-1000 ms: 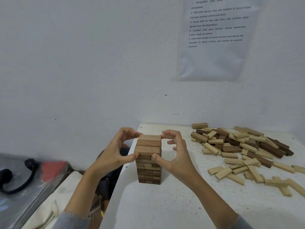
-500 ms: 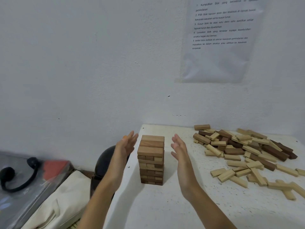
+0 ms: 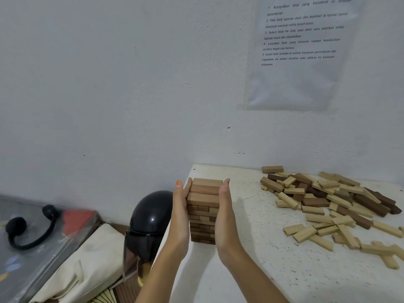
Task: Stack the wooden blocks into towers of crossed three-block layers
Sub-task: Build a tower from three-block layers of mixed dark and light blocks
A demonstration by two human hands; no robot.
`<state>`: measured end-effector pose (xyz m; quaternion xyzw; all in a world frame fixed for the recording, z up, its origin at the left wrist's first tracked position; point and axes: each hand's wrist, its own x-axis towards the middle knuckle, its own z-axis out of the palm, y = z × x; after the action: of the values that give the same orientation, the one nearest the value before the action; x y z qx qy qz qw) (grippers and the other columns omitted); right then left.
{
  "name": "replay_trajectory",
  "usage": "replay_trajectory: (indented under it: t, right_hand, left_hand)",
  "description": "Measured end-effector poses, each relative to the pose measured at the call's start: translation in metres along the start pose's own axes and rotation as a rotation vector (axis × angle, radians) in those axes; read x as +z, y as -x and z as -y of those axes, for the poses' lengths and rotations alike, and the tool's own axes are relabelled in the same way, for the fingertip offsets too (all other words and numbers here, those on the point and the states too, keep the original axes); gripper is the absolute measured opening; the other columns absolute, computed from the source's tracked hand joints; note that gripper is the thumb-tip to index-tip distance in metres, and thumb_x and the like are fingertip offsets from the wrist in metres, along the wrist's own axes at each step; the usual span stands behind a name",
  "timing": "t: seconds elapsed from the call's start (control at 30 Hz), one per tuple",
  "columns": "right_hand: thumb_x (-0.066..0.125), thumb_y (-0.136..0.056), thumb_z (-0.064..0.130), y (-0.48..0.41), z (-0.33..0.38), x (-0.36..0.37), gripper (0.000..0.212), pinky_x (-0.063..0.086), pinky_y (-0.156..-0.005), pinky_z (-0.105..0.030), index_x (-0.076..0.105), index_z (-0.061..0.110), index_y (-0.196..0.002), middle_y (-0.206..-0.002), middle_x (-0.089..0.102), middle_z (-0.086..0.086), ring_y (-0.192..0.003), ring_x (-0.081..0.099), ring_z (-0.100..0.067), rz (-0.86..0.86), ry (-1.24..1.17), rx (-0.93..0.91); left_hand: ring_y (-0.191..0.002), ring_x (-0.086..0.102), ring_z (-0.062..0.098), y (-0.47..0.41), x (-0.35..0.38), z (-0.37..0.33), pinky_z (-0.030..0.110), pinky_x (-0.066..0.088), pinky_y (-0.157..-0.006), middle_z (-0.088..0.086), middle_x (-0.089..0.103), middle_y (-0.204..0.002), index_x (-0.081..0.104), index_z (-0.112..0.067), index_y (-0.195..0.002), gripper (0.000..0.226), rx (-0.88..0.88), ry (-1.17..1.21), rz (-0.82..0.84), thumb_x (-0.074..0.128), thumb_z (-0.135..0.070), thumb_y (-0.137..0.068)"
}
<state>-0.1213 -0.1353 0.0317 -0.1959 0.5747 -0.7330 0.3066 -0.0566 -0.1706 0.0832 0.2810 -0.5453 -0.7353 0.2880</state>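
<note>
A tower of wooden blocks [image 3: 204, 209] in crossed layers stands near the left edge of the white table [image 3: 262, 270]. My left hand [image 3: 181, 212] lies flat against the tower's left side, fingers straight. On the opposite side my right hand [image 3: 224, 212] presses the same way with straight fingers. Neither hand holds a block. A heap of loose light and dark wooden blocks [image 3: 332, 202] is spread over the table's right part.
A black helmet [image 3: 150, 224] sits just beyond the table's left edge, beside a cream bag [image 3: 87, 265]. Black headphones [image 3: 28, 230] lie on a grey surface at far left. A printed sheet [image 3: 299, 51] hangs on the white wall behind.
My hands let go of the tower's top corners, opened away from it, and now press flat against its left and right sides.
</note>
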Motion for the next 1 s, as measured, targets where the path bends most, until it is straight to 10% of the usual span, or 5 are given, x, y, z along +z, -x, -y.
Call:
replay_trajectory:
  t: [0.6,0.77,0.87,1.0]
  right_hand:
    - [0.028,-0.06,0.101,0.002,0.0,0.002,0.1,0.031,-0.114,-0.051,0.027,0.049,-0.146,-0.155,0.031,0.011,-0.142,0.033,-0.016,-0.007,-0.006,0.034]
    - [0.027,-0.064,0.099,0.008,0.011,-0.005,0.096,0.023,-0.117,-0.049,0.029,0.048,-0.146,-0.156,0.03,0.012,-0.144,0.027,-0.013,0.004,0.027,0.051]
    - [0.027,-0.085,0.079,0.024,0.04,-0.011,0.073,0.016,-0.117,-0.029,0.021,0.045,-0.149,-0.149,0.019,0.029,-0.137,0.019,0.006,-0.028,0.043,-0.046]
    - [0.04,-0.102,0.029,0.039,0.067,-0.03,0.036,0.028,-0.09,-0.002,0.046,0.039,-0.137,-0.137,0.041,0.03,-0.127,0.035,0.011,-0.067,0.103,-0.22]
  left_hand:
    - [-0.082,0.069,-0.001,0.006,0.006,-0.004,0.021,0.043,-0.071,-0.011,0.075,-0.09,0.073,-0.039,-0.079,0.049,-0.016,0.032,-0.033,0.029,-0.053,-0.097]
    - [-0.097,0.062,-0.009,0.008,0.002,-0.009,0.018,0.04,-0.083,-0.021,0.071,-0.099,0.062,-0.042,-0.104,0.042,0.045,-0.031,-0.041,0.022,-0.051,-0.1]
    - [-0.134,0.04,0.003,0.007,-0.006,-0.013,0.023,0.026,-0.104,-0.016,0.047,-0.143,0.044,-0.031,-0.141,0.051,0.065,-0.039,-0.071,0.023,-0.052,-0.1]
    - [-0.137,0.036,0.004,0.012,-0.004,-0.027,0.013,0.028,-0.099,-0.01,0.042,-0.149,0.041,-0.025,-0.144,0.047,0.249,-0.121,-0.147,0.034,-0.041,-0.101]
